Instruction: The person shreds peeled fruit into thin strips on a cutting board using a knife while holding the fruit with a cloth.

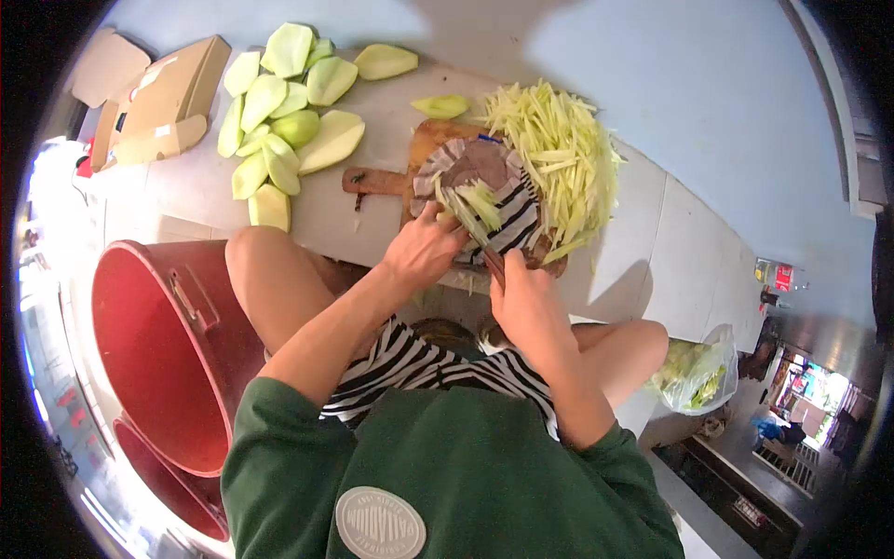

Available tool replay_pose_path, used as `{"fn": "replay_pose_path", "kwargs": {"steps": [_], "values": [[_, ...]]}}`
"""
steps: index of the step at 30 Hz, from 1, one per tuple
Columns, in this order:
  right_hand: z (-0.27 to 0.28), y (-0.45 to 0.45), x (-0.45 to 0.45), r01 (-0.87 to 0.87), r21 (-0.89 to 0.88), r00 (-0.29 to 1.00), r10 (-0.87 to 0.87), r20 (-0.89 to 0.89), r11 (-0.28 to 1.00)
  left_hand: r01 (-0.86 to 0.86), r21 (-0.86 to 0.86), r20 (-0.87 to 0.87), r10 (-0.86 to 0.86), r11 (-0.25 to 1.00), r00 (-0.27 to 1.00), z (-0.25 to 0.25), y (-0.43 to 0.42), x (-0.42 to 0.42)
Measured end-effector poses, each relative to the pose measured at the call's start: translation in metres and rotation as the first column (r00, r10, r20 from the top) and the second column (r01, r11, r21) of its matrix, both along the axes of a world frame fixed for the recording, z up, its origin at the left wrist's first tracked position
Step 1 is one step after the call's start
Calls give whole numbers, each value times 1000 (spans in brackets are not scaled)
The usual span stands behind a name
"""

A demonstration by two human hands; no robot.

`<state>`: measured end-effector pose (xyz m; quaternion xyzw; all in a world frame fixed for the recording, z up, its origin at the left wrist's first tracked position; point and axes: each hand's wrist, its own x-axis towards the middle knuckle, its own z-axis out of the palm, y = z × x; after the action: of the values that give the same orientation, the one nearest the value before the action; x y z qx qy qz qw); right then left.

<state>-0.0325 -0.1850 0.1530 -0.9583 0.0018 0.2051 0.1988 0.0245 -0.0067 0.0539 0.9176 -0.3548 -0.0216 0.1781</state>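
Observation:
My right hand (526, 303) is wrapped round the dark handle of a knife (473, 224), whose blade points up and to the left. Beside the blade, my left hand (426, 247) has its fingers curled at some pale green strips (480, 203); what they grip is too small to make out. Under these strips a striped cloth (517, 200) lies bunched on a wooden board (424, 144) with a handle at its left. A large heap of thin pale green strips (559, 154) covers the board's right side and the table beyond.
Peeled green slices (331, 142) lie at the table's upper left, beside an open cardboard box (163, 98). Red tubs (154, 345) stand at the left. A plastic bag of greens (698, 373) and a bottle (780, 276) are at the right.

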Motion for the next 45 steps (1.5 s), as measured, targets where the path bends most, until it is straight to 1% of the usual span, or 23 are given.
{"fn": "replay_pose_path", "kwargs": {"steps": [1, 3, 5, 8, 10, 12, 13, 14, 15, 17, 19, 21, 22, 24, 27, 29, 30, 32, 33, 34, 37, 41, 45], "values": [[-15, -1, -3, 1, -1, 1000, -1, -18, 1000, 11, 16, 0, -11, 1000, 1000, 4, 0, -7], [-49, -7, 0, 1, -16, 991, 1, 130, 1000, 0, -7, -71, 0, 1000, 997, -2, -2, -8], [-50, -13, 7, 6, 12, 990, -8, 140, 1000, -36, -26, -94, 33, 999, 995, -2, -3, 5], [-16, -2, 2, -43, -91, 999, 42, -10, 995, -24, 10, -120, 25, 1000, 992, -8, 1, 3], [-24, 0, -2, -39, -58, 999, 39, -1, 998, 47, 5, -7, -47, 999, 999, -15, 3, -5], [-56, -8, -3, -20, -67, 998, 25, 62, 998, 2, -68, -32, -4, 998, 999, -14, 0, -10], [-51, -6, -3, -19, -75, 997, 24, 71, 997, -57, -134, -32, 53, 989, 998, -9, -1, -6], [-46, -3, 1, -11, -81, 997, 17, 79, 997, -37, -146, 74, 49, 989, 996, -25, -2, -5], [-42, 1, 0, 5, -82, 998, 0, 68, 997, -41, -143, 79, 52, 989, 996, -20, 0, -6], [-32, 1, 1, -7, -54, 995, 12, 94, 999, -61, -74, -20, 60, 995, 998, -14, -1, -7], [-8, 6, -5, -41, -96, 999, 39, -22, 995, -49, -46, 1, 49, 998, 999, -12, 2, -4], [-42, -1, -8, -35, -89, 999, 34, -16, 995, -22, -26, 12, 23, 999, 1000, -15, 1, -12], [-49, -3, -5, -28, -84, 999, 30, 19, 996, -41, -86, 18, 43, 995, 999, -17, 0, -12], [-42, -2, 2, -34, -93, 999, 36, 29, 995, -46, -167, 46, 54, 985, 997, -18, 0, -6], [-16, 5, 5, -30, -75, 999, 29, -19, 997, 6, -111, 96, 5, 994, 995, -25, 2, -6], [-2, 7, -9, -52, -58, 998, 50, -29, 997, -9, -93, 47, 14, 996, 999, -17, 5, -7], [-30, 1, -12, -44, -39, 998, 46, 40, 998, -15, -79, 10, 16, 997, 1000, -14, 4, -9], [-48, -3, -14, -14, -72, 1000, 15, 13, 997, -17, -108, -27, 14, 994, 1000, -19, 1, -15], [-46, 0, -2, -7, -95, 1000, 8, 8, 995, -40, -127, -43, 35, 991, 998, -21, 2, -7], [-40, 2, -2, -27, -57, 1000, 27, -1, 998, -21, -147, 70, 32, 989, 997, -25, 1, -6], [-11, 6, -5, -34, -22, 999, 33, -40, 999, 28, -99, 46, -24, 995, 999, -27, 4, -7], [-48, -1, -8, -9, -26, 1000, 10, 18, 1000, 12, -118, 38, -8, 993, 999, -17, 3, -12], [-26, 5, -5, -2, -30, 1000, 1, -17, 1000, 21, -135, 108, -6, 991, 994, -20, 4, -12]]}}
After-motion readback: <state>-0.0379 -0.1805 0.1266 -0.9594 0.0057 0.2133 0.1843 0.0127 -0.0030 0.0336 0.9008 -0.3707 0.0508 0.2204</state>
